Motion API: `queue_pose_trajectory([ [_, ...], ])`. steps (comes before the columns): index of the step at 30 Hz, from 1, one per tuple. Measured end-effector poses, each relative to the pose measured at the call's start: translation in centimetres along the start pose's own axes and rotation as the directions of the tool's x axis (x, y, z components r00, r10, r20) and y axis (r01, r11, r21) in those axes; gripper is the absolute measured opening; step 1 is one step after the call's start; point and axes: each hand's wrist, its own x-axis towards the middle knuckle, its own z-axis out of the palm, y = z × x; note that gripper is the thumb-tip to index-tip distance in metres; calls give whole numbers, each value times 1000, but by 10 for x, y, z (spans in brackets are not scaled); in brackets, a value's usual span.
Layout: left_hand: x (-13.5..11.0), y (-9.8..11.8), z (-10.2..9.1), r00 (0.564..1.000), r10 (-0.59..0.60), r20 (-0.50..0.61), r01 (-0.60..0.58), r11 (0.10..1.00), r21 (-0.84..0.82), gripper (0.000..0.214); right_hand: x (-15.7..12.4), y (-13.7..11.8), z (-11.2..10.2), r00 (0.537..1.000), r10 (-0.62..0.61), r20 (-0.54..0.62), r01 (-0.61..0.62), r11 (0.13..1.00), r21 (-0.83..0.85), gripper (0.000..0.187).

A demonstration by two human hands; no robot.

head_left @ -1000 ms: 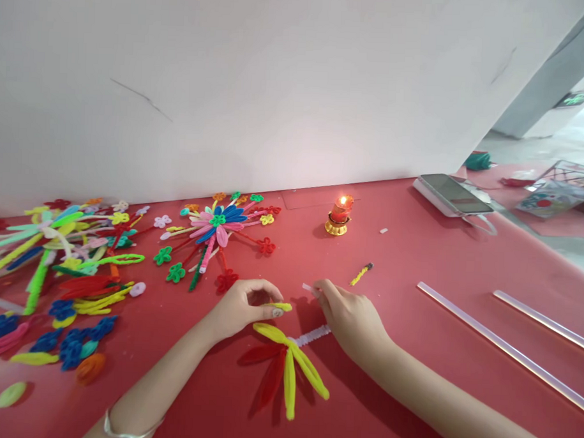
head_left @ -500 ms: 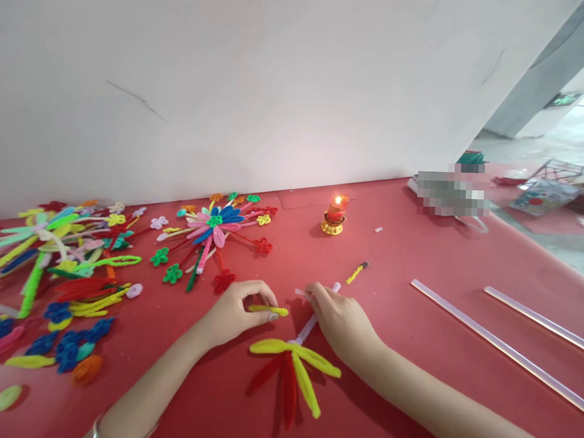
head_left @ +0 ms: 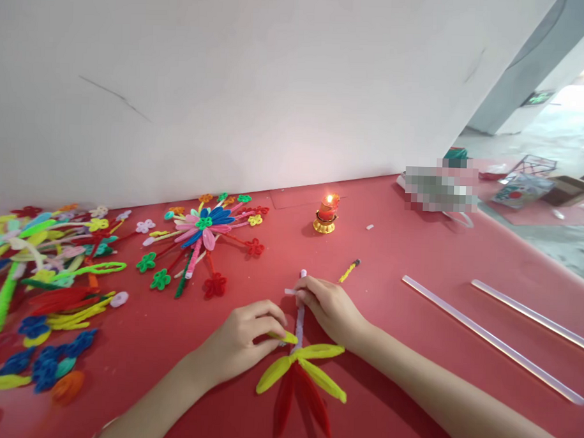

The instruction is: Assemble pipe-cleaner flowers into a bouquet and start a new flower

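My left hand (head_left: 242, 335) is closed on a yellow fuzzy pipe-cleaner petal (head_left: 290, 338), its tip touching or very near the base of a pipe-cleaner flower. That flower has yellow petals (head_left: 322, 378) and red petals (head_left: 317, 402) fanned toward me from a pale lilac stem (head_left: 299, 328). Across the stem's upper part lies my right hand (head_left: 331, 310), its fingers pinching a small translucent strip (head_left: 289, 291) that pokes out to the left. Whether those fingers also grip the stem is hidden.
A lit red candle (head_left: 327, 210) burns on a gold base behind my hands. A short yellow twisted piece (head_left: 350, 271) lies beyond my right hand. Clear rods (head_left: 489, 338) lie at right. Several colourful pipe-cleaner flowers (head_left: 204, 223) and loose petals (head_left: 80, 310) cover the left side.
My left hand has brought the yellow petal down and right to the flower's base. The flower has turned, its stem now nearly upright in view. The camera view has shifted slightly right.
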Motion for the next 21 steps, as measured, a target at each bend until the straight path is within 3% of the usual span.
queue_pose_trajectory([
  [5, -2, -1, -1, 999, -13, -52, 12, 1000, -18, 13, 1, 3, -1, 995, 100, 27, -102, 991, 86, 20],
  [13, -13, -5, 5, 975, 215, 53, -222, 952, 210, 15, 0, 3, -3, 994, 109, 21, -111, 988, 110, 19],
  [21, -9, 8, 7, 957, 291, 19, -282, 906, 316, 18, 1, 3, -6, 992, 119, 31, -122, 988, 100, 16],
])
